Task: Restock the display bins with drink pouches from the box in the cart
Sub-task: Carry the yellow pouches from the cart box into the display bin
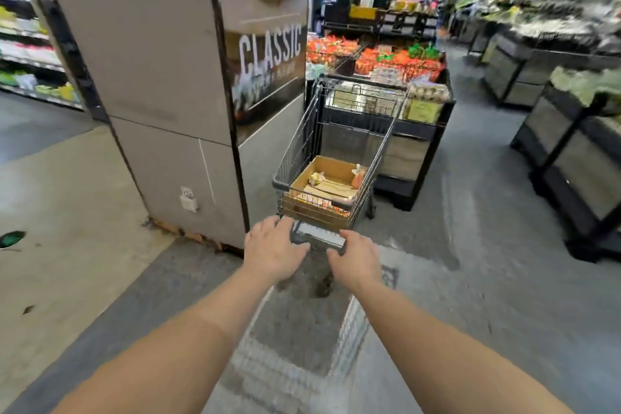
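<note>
A wire shopping cart point(302, 144) stands in front of me with an open cardboard box point(331, 166) in its basket. A few drink pouches point(357, 176) lie in the box, one orange and one pale. My left hand point(272, 250) and my right hand point(356, 259) both rest on the cart handle point(319, 236), fingers curled over it. Beyond the cart's far end stands a black display stand point(420, 144) whose wire bins point(386, 64) hold orange and green pouches.
A grey pillar point(161, 77) with a "CLASSIC" poster stands close on the cart's left. Dark produce stands point(571, 151) line the right side. The grey aisle floor point(470, 212) runs between them. Shelves fill the far left.
</note>
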Action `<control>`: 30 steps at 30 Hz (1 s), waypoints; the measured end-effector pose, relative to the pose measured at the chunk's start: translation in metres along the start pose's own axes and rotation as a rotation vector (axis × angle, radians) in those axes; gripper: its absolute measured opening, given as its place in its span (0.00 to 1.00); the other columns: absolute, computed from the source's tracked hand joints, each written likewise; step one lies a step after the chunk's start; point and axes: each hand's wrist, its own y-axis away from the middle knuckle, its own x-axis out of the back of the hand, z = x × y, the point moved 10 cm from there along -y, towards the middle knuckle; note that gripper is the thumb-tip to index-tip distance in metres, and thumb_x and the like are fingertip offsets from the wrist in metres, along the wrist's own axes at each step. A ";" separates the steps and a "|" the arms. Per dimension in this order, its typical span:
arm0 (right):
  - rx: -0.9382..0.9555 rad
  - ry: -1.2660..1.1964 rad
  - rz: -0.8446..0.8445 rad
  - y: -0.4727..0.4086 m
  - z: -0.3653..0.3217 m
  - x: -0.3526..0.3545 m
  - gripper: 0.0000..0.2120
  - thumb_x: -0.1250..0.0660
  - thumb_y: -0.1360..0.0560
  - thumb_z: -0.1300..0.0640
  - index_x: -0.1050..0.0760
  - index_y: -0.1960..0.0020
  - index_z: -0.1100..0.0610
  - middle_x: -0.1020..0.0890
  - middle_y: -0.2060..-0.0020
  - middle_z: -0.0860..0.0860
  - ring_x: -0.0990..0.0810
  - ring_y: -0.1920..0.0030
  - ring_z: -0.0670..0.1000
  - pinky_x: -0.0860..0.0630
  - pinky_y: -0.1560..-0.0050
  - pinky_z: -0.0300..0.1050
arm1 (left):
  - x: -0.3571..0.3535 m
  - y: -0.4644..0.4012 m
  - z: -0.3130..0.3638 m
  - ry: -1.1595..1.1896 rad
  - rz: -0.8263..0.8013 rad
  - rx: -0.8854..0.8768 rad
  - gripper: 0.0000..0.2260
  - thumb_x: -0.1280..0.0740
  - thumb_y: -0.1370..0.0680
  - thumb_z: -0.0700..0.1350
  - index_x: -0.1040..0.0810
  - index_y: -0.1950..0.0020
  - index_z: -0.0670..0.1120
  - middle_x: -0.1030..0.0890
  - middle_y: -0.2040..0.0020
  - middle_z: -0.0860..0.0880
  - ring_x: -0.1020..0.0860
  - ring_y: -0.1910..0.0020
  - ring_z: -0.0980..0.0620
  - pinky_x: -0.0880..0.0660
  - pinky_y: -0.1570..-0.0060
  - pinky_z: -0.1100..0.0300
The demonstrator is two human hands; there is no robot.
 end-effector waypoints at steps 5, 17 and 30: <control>-0.098 -0.037 -0.001 -0.082 0.008 -0.008 0.25 0.36 0.24 0.46 0.34 0.29 0.48 0.28 0.34 0.53 0.33 0.31 0.56 0.34 0.32 0.50 | -0.024 -0.089 0.006 0.058 -0.045 -0.011 0.29 0.38 0.25 0.63 0.36 0.27 0.53 0.33 0.28 0.48 0.37 0.29 0.44 0.38 0.30 0.48; -0.056 -0.094 -0.115 -0.333 -0.011 -0.005 0.24 0.35 0.24 0.49 0.33 0.29 0.51 0.27 0.33 0.54 0.29 0.34 0.57 0.29 0.35 0.50 | -0.074 -0.326 0.028 0.107 -0.112 0.107 0.29 0.36 0.26 0.62 0.33 0.29 0.52 0.29 0.31 0.48 0.32 0.33 0.43 0.33 0.34 0.48; -0.221 -0.132 -0.231 -0.585 0.013 -0.072 0.26 0.35 0.23 0.52 0.36 0.27 0.53 0.27 0.32 0.54 0.25 0.37 0.56 0.27 0.43 0.45 | -0.184 -0.584 -0.008 0.227 -0.303 0.273 0.28 0.34 0.28 0.62 0.29 0.33 0.48 0.25 0.37 0.43 0.28 0.36 0.41 0.30 0.37 0.50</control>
